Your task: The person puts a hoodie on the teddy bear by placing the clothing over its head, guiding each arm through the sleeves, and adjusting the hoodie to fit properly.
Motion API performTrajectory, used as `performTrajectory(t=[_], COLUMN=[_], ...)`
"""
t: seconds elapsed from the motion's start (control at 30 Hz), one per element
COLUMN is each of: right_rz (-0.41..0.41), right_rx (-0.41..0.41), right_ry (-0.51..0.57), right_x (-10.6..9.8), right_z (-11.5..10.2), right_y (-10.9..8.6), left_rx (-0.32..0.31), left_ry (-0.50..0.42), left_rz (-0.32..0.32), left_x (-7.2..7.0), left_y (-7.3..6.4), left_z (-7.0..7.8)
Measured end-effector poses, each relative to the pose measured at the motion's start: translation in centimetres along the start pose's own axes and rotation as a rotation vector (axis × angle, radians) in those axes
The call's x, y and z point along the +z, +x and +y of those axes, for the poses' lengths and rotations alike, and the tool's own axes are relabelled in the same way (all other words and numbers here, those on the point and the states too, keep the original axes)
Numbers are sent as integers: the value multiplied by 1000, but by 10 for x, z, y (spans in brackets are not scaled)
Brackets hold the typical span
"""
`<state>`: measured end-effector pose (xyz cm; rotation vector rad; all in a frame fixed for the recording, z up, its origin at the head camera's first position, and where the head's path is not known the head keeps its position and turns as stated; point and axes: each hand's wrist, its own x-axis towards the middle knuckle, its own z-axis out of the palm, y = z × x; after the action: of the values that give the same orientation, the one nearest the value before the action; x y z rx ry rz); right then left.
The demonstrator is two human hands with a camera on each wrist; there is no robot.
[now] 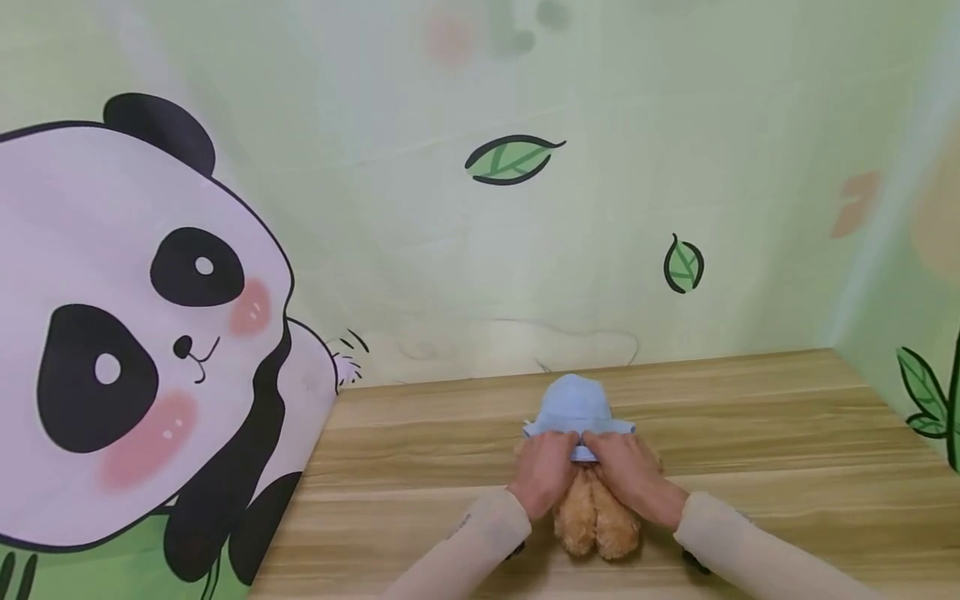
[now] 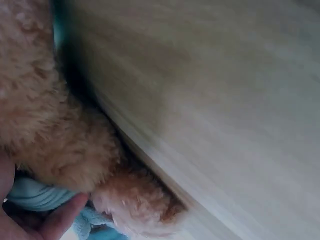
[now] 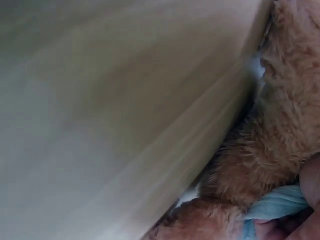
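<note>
A brown plush toy (image 1: 596, 517) lies on the wooden table, its two furry legs towards me. Light blue cloth (image 1: 573, 400), a hat or small garment, covers its upper end. My left hand (image 1: 545, 471) pinches the near edge of the cloth on the left. Opposite it, my right hand (image 1: 633, 475) pinches the same edge, close beside the left. In the left wrist view, the folded cloth (image 2: 37, 195) lies between thumb and finger against the brown fur (image 2: 65, 145). The right wrist view has the cloth (image 3: 277, 202) bunched in the fingers too. The toy's face is hidden.
The wood-grain table (image 1: 420, 450) reaches back to a pale green backdrop (image 1: 375, 208) printed with leaves. A large printed panda (image 1: 187, 333) fills the left side. The backdrop also runs along the table's right edge.
</note>
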<state>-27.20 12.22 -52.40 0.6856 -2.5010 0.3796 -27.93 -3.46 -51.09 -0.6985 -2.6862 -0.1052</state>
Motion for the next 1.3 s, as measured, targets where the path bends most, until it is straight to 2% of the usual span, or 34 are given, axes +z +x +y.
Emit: performTrajectory(t=[0.07, 0.17, 0.33, 0.57, 0.67, 0.83, 0.9, 0.97, 1.1, 1.3], right_rz=[0, 3, -35, -37, -12, 95, 95, 56, -31, -22], right_rx=[11, 11, -2, -107, -151, -196, -190, -177, -113, -38], right_ry=[-10, -8, 6, 124, 120, 89, 88, 81, 103, 169], right_x=[1, -2, -15, -31, -34, -33, -34, -36, -40, -46], right_z=[1, 1, 2, 9, 11, 11, 10, 10, 10, 16], right_y=[-2, -7, -12, -21, -25, -37, -41, -43, -42, -34], left_rx=[11, 52, 134, 199, 221, 272, 291, 304, 276, 180], left_ry=[-10, -100, -226, -200, -160, -135, -158, -182, -249, -375], left_rz=[20, 56, 50, 48, 54, 57, 43, 31, -3, -4], left_x=[2, 2, -5, -15, -16, -16, -17, -18, -22, -25], left_y=[-2, -9, -22, -30, -31, -37, -41, -43, -44, -38], left_z=[-1, -6, -18, -22, -25, -31, -33, -34, -37, -40])
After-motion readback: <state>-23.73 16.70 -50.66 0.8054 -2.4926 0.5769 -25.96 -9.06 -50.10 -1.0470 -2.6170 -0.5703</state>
